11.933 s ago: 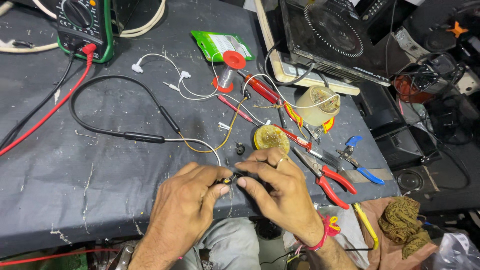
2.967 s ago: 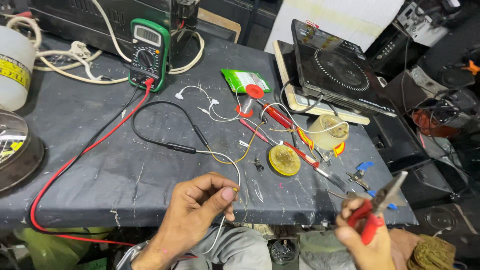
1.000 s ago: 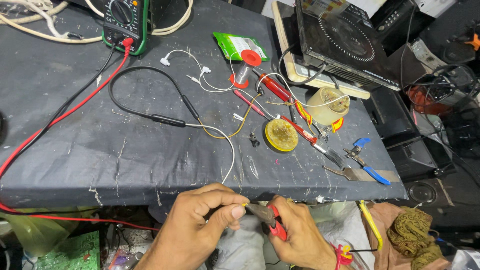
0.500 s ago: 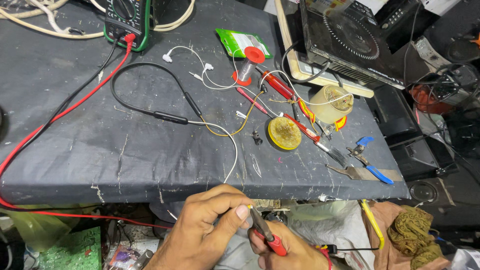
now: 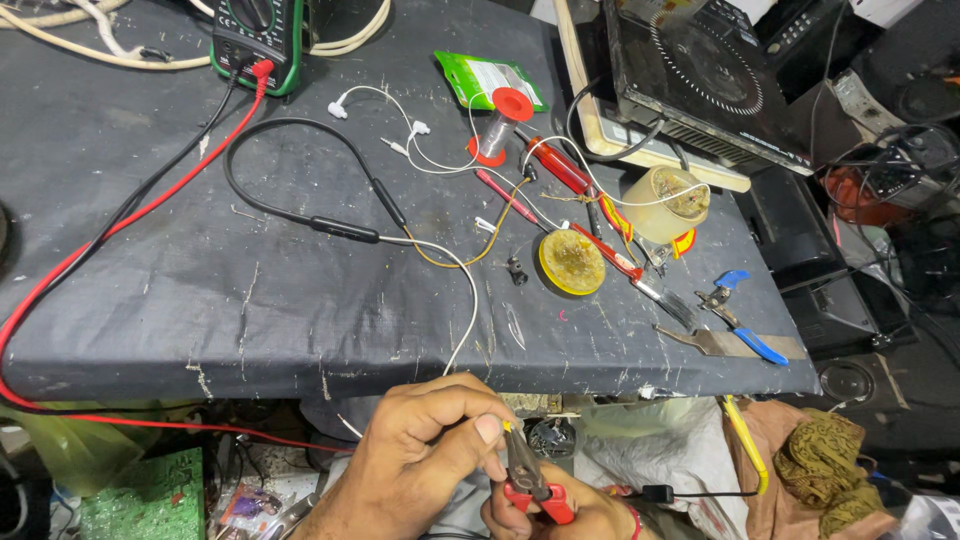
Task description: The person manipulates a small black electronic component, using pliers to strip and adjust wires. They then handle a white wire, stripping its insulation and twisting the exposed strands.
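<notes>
My left hand [image 5: 425,455] is below the front edge of the dark workbench [image 5: 250,310], its thumb and fingers pinched on the end of a thin white wire [image 5: 470,300] that runs up to a black neckband earphone [image 5: 300,195] lying on the bench. My right hand [image 5: 560,512] is mostly out of frame at the bottom and grips red-handled pliers [image 5: 525,475], whose dark jaws point up and meet my left fingertips at the wire's end.
On the bench lie a green multimeter [image 5: 255,35] with a red lead [image 5: 130,220], a solder spool [image 5: 497,125], a round yellow tin [image 5: 572,262], screwdrivers, blue-handled tweezers [image 5: 740,320] and an induction cooker [image 5: 700,75]. A green circuit board [image 5: 130,495] lies below left.
Both hands have sunk a little below the bench edge and drawn closer together. The pliers' jaws now meet the left fingertips at the wire's end.
</notes>
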